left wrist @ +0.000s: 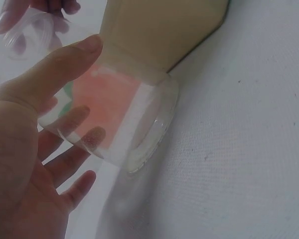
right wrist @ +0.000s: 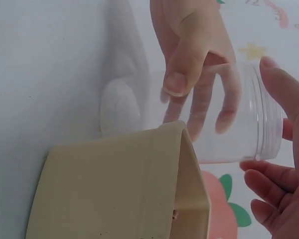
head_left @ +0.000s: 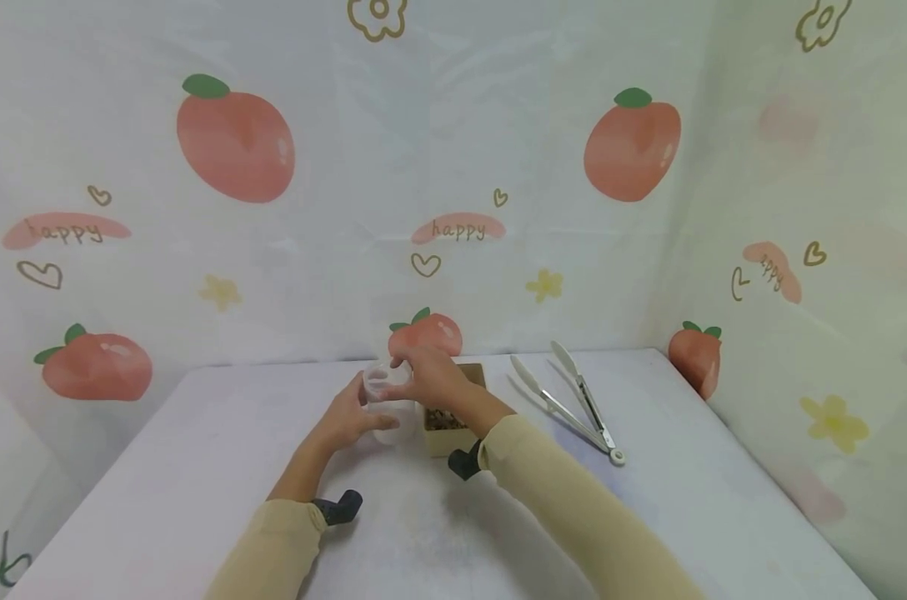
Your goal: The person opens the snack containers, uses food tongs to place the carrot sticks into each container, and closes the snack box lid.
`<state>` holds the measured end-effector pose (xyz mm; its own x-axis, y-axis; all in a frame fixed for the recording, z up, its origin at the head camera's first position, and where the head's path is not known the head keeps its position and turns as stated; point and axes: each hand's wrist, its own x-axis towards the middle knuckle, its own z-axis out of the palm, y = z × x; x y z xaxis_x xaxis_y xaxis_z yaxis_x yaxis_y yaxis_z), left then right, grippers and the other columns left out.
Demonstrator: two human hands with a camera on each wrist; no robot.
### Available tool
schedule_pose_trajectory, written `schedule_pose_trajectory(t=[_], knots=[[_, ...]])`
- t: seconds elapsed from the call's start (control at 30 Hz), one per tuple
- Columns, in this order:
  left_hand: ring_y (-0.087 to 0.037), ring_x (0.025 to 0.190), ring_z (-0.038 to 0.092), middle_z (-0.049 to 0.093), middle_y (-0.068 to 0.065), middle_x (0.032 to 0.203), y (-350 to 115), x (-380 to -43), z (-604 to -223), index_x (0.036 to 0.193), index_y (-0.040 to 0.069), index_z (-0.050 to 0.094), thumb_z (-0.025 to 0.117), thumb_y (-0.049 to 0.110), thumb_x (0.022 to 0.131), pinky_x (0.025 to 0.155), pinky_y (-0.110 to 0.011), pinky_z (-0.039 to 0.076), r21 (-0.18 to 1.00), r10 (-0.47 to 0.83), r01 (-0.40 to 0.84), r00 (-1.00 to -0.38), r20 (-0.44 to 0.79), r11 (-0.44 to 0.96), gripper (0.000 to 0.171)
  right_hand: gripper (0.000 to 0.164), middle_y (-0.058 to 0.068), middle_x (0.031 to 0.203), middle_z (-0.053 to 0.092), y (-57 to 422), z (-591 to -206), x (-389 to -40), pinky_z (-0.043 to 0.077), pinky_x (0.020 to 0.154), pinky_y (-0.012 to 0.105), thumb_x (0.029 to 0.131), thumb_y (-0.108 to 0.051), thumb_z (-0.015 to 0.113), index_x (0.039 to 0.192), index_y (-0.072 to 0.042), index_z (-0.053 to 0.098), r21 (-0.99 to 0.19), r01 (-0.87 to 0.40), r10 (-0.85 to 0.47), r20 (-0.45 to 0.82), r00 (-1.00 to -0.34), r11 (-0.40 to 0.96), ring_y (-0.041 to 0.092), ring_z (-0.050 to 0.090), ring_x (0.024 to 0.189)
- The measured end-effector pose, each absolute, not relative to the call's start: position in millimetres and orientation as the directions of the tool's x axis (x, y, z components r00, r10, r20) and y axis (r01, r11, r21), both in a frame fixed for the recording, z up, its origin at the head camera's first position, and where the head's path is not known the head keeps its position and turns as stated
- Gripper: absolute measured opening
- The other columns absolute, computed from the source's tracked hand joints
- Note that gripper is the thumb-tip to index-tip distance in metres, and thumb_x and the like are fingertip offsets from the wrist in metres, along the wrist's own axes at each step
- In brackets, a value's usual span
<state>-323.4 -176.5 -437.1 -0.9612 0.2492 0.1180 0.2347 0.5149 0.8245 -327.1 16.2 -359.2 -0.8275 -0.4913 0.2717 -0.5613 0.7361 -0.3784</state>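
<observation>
A clear plastic jar (left wrist: 114, 119) stands on the table, see-through enough that fingers show behind it. My left hand (head_left: 348, 418) holds its body, the thumb on one side and the fingers spread round the other. At the top, my right hand (head_left: 434, 382) grips the clear lid (right wrist: 271, 129), with the thumb on one edge and fingertips on the opposite edge. I see nothing inside the jar. Just right of it stands a square beige pot (head_left: 446, 445) with brown, crumbly bits in it, partly covered by my right hand and wrist in the head view.
Metal tongs (head_left: 590, 408) with pale tips lie spread apart to the right of the pot. The white-covered table (head_left: 423, 533) meets fruit-patterned cloth walls (head_left: 453, 150) at the back and right.
</observation>
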Motion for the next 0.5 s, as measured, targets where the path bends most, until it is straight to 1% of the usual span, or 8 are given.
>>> schedule_pose_trajectory(t=[0.17,0.23,0.4,0.5], knots=[[-0.032,0.126,0.048,0.052,-0.012,0.135,-176,-323,-437,0.142,0.012,0.035,0.085,0.025,0.073,0.097,-0.051,0.044,0.837,0.250,0.235,-0.960,0.122,0.495,0.086,0.053,-0.006,0.081,0.061,21,-360,-328,0.045,0.064,0.022,0.077,-0.048,0.079,0.117,-0.015,0.066,-0.364,-0.612,-0.539,0.290,-0.791,0.702,0.010,0.052,0.071],[-0.031,0.125,0.048,0.053,-0.012,0.134,-177,-323,-437,0.141,0.011,0.036,0.086,0.025,0.073,0.096,-0.050,0.044,0.839,0.252,0.237,-0.960,0.125,0.489,0.086,0.053,-0.007,0.080,0.060,23,-360,-329,0.045,0.064,0.021,0.078,-0.046,0.079,0.121,-0.016,0.066,-0.368,-0.622,-0.553,0.284,-0.783,0.691,0.010,0.052,0.072],[-0.035,0.129,0.045,0.052,-0.012,0.135,-177,-324,-438,0.142,0.010,0.035,0.086,0.025,0.072,0.099,-0.054,0.041,0.838,0.258,0.247,-0.957,0.133,0.486,0.088,0.054,-0.008,0.089,0.062,30,-360,-332,0.047,0.069,0.019,0.081,-0.038,0.078,0.128,-0.017,0.063,-0.413,-0.624,-0.573,0.257,-0.778,0.663,0.009,0.055,0.081],[-0.037,0.132,0.042,0.050,-0.014,0.138,-176,-324,-438,0.143,0.009,0.033,0.087,0.025,0.072,0.101,-0.057,0.038,0.835,0.257,0.248,-0.957,0.133,0.492,0.090,0.050,-0.004,0.096,0.065,35,-359,-333,0.048,0.071,0.021,0.084,-0.031,0.077,0.130,-0.015,0.062,-0.447,-0.634,-0.593,0.248,-0.766,0.631,0.010,0.056,0.082]])
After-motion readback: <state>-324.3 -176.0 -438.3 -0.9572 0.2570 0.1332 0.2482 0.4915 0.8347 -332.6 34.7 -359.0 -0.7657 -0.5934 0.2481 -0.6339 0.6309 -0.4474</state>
